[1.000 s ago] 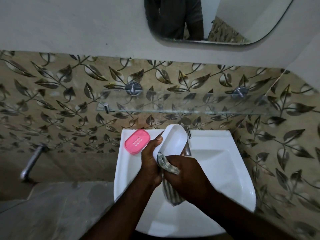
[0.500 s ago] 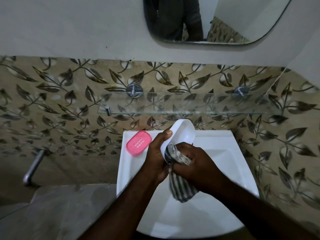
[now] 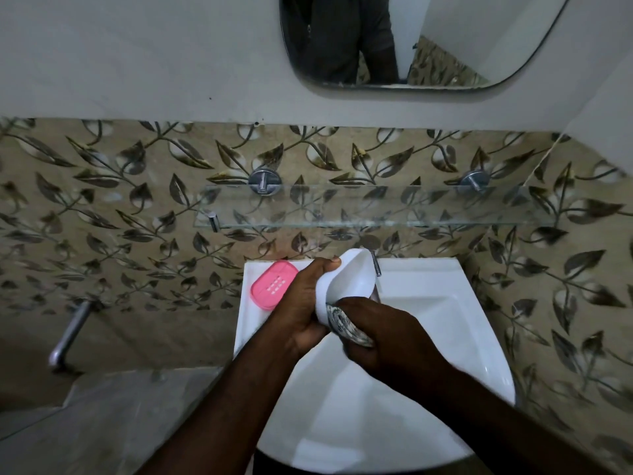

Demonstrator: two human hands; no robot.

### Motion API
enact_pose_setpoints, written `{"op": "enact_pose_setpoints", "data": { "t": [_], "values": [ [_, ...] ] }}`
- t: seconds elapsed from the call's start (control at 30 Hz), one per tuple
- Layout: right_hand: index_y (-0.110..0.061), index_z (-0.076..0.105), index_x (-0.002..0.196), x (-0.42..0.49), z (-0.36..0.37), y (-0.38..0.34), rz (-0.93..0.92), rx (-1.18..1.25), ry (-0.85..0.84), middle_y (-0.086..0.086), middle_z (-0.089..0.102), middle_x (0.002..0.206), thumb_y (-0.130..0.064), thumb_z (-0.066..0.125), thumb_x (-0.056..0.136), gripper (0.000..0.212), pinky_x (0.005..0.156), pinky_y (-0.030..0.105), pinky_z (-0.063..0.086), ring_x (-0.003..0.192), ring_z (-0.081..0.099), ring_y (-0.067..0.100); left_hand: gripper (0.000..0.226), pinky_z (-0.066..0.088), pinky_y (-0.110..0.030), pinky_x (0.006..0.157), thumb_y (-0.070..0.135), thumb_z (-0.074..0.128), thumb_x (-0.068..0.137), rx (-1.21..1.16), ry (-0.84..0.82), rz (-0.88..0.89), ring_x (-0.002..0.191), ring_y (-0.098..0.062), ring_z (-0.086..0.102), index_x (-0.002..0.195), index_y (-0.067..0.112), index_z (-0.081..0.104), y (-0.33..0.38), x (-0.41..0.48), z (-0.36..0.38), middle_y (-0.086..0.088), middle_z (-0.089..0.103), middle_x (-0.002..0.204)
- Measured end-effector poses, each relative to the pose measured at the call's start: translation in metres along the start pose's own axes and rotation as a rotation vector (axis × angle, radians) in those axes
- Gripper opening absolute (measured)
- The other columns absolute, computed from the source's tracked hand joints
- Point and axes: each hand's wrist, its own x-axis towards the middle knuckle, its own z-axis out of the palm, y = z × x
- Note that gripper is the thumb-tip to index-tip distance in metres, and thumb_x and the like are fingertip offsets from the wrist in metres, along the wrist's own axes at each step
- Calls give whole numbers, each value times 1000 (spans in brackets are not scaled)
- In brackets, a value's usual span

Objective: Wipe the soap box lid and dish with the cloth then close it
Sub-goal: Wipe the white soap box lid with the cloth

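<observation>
- Since the earlier frame the right hand [image 3: 390,337] has drawn the cloth [image 3: 346,329] down to the near end of the white lid [image 3: 346,282]; less cloth hangs free.
- Right hand clenched on the cloth, pressed against the lid.
- Left hand [image 3: 305,303] grasps the lid, frame centre, tilted over the sink [image 3: 445,337].
- Lid wipe under way; the pink dish [image 3: 274,284], left of the left hand on the sink's corner, appears untouched; closing remains.

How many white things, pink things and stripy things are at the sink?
White: 2, the sink and the soap box piece held in the left hand.
Pink: 1, the soap box piece lying on the sink's back left corner.
Striped: 1, the cloth bunched in the right hand.
Total: 4.
</observation>
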Motion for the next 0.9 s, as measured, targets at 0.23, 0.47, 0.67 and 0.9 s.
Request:
{"op": "enact_pose_setpoints", "data": {
  "t": [0.23, 0.47, 0.67, 0.9],
  "values": [
    [-28, 58, 99, 5, -2, -1, 31, 109, 134, -9, 68, 89, -33, 58, 72, 27, 67, 27, 49, 81, 61, 8, 40, 56, -34, 81, 39, 58, 83, -106, -40, -18, 83, -26, 70, 91, 4, 78, -10, -4, -4, -15, 74, 90],
    [-25, 65, 94, 11, -4, -31, 98, 341, 89, -7, 67, 91, -28, 58, 76, 20, 74, 32, 51, 85, 63, 8, 47, 57, -26, 65, 52, 60, 73, -114, -96, 166, 69, -19, 72, 81, 9, 78, -32, -9, -7, -9, 73, 74],
    [-33, 60, 116, 5, -6, 6, 108, -52, -100, -15, 62, 118, -25, 58, 71, 46, 77, 36, 54, 105, 63, 14, 74, 51, -40, 88, 41, 86, 51, -233, -169, 257, 96, -30, 64, 114, 6, 66, -26, -2, -21, -16, 68, 103],
    [-25, 68, 99, 4, 7, -42, 174, 359, 63, -5, 68, 94, -21, 61, 75, 25, 78, 34, 51, 90, 63, 11, 67, 57, -29, 68, 40, 87, 46, -199, -137, 295, 78, -24, 72, 101, 4, 73, -36, 0, -18, -14, 73, 88]
  ]
}}
